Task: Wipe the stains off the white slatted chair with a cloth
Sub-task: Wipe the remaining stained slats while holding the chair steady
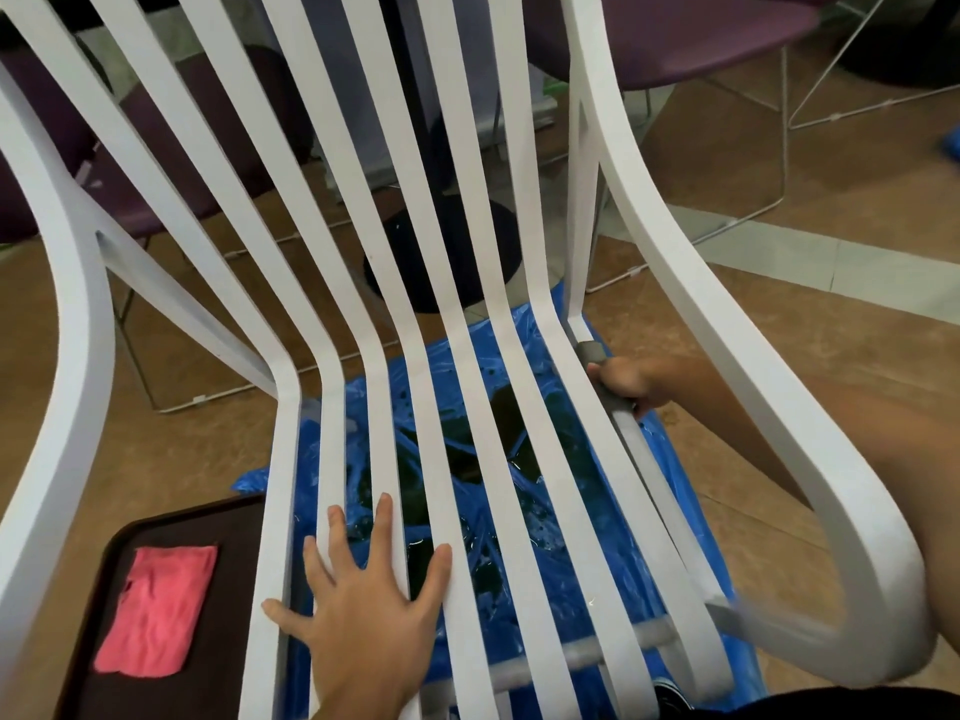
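Note:
The white slatted chair [457,387] fills the view, its seat slats running toward me and its back slats rising away. My left hand [358,600] lies flat with spread fingers on the seat slats near the front left. My right hand [631,379] reaches under the right armrest and grips the grey side rail of the seat [631,439]. A pink cloth [156,610] lies by itself on a dark brown tray [228,579] at the lower left; neither hand touches it.
A blue plastic sheet [691,543] with dark wet patches lies on the floor under the chair. Purple chairs with wire legs [691,39] stand behind and to the right. A black round base [441,252] sits behind the backrest. The floor is brown tile.

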Demonstrator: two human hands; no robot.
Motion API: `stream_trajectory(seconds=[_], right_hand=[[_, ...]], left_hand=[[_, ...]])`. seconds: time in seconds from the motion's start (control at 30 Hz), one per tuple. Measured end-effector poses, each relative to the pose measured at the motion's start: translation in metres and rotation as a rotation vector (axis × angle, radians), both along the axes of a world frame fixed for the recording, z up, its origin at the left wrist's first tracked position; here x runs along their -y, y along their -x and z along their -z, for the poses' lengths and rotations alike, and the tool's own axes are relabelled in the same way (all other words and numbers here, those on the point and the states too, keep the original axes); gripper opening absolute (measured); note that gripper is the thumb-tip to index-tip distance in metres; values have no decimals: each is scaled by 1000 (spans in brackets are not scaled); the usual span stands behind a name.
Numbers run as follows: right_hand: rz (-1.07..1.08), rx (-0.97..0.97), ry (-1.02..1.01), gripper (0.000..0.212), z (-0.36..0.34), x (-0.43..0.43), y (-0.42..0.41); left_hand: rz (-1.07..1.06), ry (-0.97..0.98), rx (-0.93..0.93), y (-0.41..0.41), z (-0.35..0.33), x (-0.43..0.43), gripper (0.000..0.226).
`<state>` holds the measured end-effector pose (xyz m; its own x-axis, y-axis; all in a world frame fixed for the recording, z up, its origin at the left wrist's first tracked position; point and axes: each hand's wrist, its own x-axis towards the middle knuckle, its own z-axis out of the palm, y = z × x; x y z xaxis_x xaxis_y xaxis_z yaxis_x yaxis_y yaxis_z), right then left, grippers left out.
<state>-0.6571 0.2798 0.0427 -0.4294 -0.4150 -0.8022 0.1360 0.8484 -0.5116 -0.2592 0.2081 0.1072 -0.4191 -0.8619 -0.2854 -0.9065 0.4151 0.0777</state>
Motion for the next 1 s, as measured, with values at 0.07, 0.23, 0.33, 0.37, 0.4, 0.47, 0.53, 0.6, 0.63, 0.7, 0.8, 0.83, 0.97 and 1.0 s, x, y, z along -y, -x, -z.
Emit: stream_trajectory(seconds=[0.07, 0.23, 0.33, 0.37, 0.4, 0.47, 0.53, 0.6, 0.63, 0.7, 0.8, 0.83, 0.97, 1.0], right_hand=[[69, -4, 27, 48, 3, 4, 4], [193, -144, 68, 45, 9, 24, 16], [256, -311, 107, 52, 20, 39, 22], [280, -385, 121, 53, 21, 40, 23], [304, -451, 144, 53, 20, 38, 20], [281, -615, 235, 45, 19, 32, 18], [145, -768, 267, 39, 24, 24, 17], [-26, -774, 259, 46, 31, 21, 15], [-105, -742, 235, 51, 34, 21, 14], [-223, -706, 157, 58, 38, 22, 14], [-315, -687, 114, 60, 34, 19, 13], [-338, -670, 122, 60, 35, 16, 12], [-365, -601, 153, 58, 39, -8, -5], [-356, -573, 155, 58, 39, -17, -13]], left_hand=[[-1, 3, -10, 1, 0, 0, 84], [-16, 18, -7, 3, 1, -1, 86], [-19, 27, -4, 3, 2, 2, 88], [-18, 27, -4, 4, 2, 2, 89], [-18, 26, -5, 4, 2, 2, 88], [-18, 17, -13, 4, 1, 1, 86], [-21, 14, -16, 4, 0, 0, 85], [-22, 16, -11, 4, 0, 1, 85], [-22, 17, -10, 4, 0, 0, 85], [-22, 18, -9, 4, 0, 0, 85], [-22, 10, -15, 4, 0, 1, 85], [-22, 6, -15, 4, -1, 1, 85], [-18, -18, -1, 5, -3, 0, 86], [-13, -23, -1, 4, -5, 0, 87]])
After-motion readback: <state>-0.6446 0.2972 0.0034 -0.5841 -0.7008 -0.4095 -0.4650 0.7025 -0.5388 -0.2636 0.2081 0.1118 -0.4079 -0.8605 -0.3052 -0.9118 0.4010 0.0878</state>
